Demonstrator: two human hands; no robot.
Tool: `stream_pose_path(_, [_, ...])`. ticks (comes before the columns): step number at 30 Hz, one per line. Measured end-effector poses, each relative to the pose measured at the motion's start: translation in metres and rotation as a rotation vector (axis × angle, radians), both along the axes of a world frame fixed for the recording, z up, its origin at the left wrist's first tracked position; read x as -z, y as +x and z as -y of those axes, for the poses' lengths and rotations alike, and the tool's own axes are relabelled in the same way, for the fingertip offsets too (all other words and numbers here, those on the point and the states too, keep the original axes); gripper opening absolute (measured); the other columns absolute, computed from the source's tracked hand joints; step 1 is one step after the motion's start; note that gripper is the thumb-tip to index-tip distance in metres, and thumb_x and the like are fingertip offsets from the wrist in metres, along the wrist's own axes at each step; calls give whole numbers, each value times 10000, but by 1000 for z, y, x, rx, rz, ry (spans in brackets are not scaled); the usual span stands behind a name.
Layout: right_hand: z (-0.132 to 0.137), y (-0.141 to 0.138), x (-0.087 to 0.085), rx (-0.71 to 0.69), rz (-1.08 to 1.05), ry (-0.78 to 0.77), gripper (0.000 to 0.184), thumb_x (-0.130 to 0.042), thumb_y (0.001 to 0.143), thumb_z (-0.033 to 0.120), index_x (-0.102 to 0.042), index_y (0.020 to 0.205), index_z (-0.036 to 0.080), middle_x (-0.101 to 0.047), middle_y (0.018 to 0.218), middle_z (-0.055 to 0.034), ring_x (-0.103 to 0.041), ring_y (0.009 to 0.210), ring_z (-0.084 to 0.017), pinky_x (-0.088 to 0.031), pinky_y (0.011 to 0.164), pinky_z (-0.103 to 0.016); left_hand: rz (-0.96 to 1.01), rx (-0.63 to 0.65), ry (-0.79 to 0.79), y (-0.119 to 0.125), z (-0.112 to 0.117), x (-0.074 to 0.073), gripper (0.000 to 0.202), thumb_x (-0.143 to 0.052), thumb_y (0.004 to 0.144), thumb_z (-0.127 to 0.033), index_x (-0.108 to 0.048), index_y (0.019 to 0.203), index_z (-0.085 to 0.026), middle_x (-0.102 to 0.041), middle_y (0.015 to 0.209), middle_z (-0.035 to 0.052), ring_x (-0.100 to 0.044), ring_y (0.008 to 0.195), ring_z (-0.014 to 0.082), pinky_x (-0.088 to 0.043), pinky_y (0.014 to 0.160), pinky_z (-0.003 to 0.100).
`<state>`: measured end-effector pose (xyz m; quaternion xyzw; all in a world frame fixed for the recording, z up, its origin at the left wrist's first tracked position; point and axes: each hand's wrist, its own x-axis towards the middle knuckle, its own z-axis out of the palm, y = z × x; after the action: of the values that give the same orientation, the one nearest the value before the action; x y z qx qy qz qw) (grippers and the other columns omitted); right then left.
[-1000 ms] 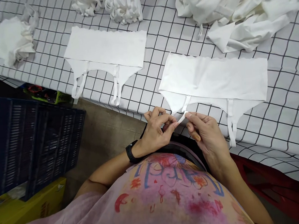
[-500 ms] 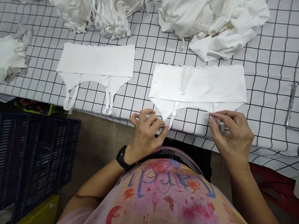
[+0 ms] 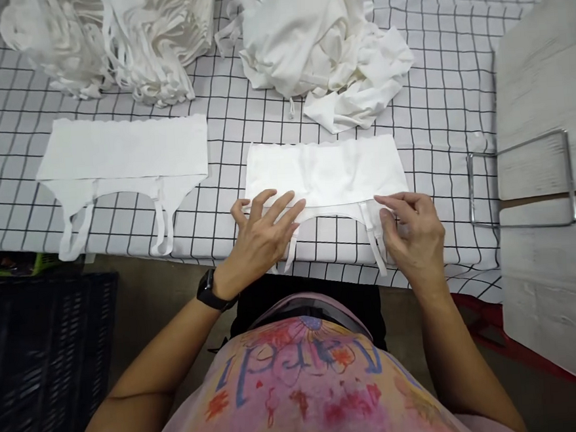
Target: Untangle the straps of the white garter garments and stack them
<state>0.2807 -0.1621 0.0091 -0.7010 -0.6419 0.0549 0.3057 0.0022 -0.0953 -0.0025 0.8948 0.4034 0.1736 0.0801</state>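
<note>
In front of me a white strapped camisole top [image 3: 329,170] lies flat on the checked cloth, its wavy edge away from me and its thin straps hanging toward the table's front edge. My left hand [image 3: 262,234] rests over its lower left part with fingers spread and holds nothing. At the lower right of the top, my right hand [image 3: 414,227] has thumb and forefinger bent together on the fabric beside the strap, the other fingers curled. To the left lies a second white camisole top [image 3: 126,151], laid out the same way, with neither hand on it.
White strapped pieces are bundled [image 3: 157,41] at the back left. A loose heap of white fabric [image 3: 319,36] sits at the back middle. A bent metal frame [image 3: 523,226] stands by pale boards [image 3: 546,106] at right. Dark crates [image 3: 51,351] stand below left.
Both hands have moved from the straps up onto the body of the top. My left fingers have spread out, and my right hand has let go of the strap. The view has swung right.
</note>
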Motion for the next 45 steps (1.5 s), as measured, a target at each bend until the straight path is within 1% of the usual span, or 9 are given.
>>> stream_pose_path(3, [-10,5,6,-108,126,-22,321,-581,986,158,-755,1232,271,-593,1188,-115,-584,909,-216,-574,826,-427,-25,8,2,-1,-8,1,376,-525,1054,-238,-610,1417,-287,-630,1491,86,-467,1415,382,-228,1056,611])
stream_pose_path(6, [-10,9,8,-70,144,0,331,-594,964,136,-757,1215,279,-585,1155,-111,-555,900,-223,-564,793,-417,-42,-26,1,-5,-10,4,382,-532,1053,-257,-610,1425,-293,-606,1518,84,-455,1423,393,-215,1071,627])
stream_pose_path(13, [20,14,0,-217,104,-33,456,-515,928,8,-763,1177,298,-592,1137,-90,-557,866,-186,-553,763,-361,-57,-26,-37,-10,-9,7,387,-504,1073,-331,-562,1456,-334,-536,1588,55,-420,1466,363,-204,1107,623])
stream_pose_path(19, [47,27,-5,-18,41,-79,377,-556,946,83,-786,1156,296,-649,1101,-79,-619,829,-181,-552,705,-352,67,-94,-42,-27,-12,10,379,-555,1038,-406,-555,1415,-363,-559,1563,6,-446,1416,376,-257,1090,623])
stream_pose_path(27, [77,16,-7,-55,-36,-143,300,-576,948,92,-800,1089,235,-630,1045,-74,-650,887,-194,-580,740,-355,161,-134,-24,-37,4,13,261,-547,1032,-388,-627,1276,-340,-639,1440,-8,-521,1328,337,-351,1065,573])
stream_pose_path(30, [74,15,-7,-19,-38,-100,315,-576,939,76,-799,1087,242,-648,1044,-71,-666,929,-207,-581,735,-345,165,-167,6,-42,3,14,277,-544,1033,-386,-618,1293,-325,-655,1414,10,-539,1311,322,-373,1052,557])
stream_pose_path(34, [60,12,-6,-125,-10,-112,394,-544,962,78,-768,1229,262,-630,1106,-90,-641,913,-200,-589,763,-362,142,-201,49,-48,-3,13,210,-574,1017,-365,-675,1181,-283,-703,1341,24,-556,1288,324,-373,1048,548])
stream_pose_path(39, [50,7,-5,-144,-22,-85,299,-563,964,111,-791,1091,256,-650,1042,-81,-649,930,-225,-590,788,-390,152,-291,68,-47,0,7,133,-621,973,-294,-727,1044,-258,-733,1260,78,-585,1264,327,-413,1039,537])
stream_pose_path(45, [45,-6,1,-82,-13,-41,227,-621,981,206,-783,1135,242,-661,1009,-75,-664,877,-213,-571,747,-360,225,-168,37,-30,18,3,140,-648,957,-228,-739,1063,-242,-743,1134,83,-609,1197,279,-465,1021,480])
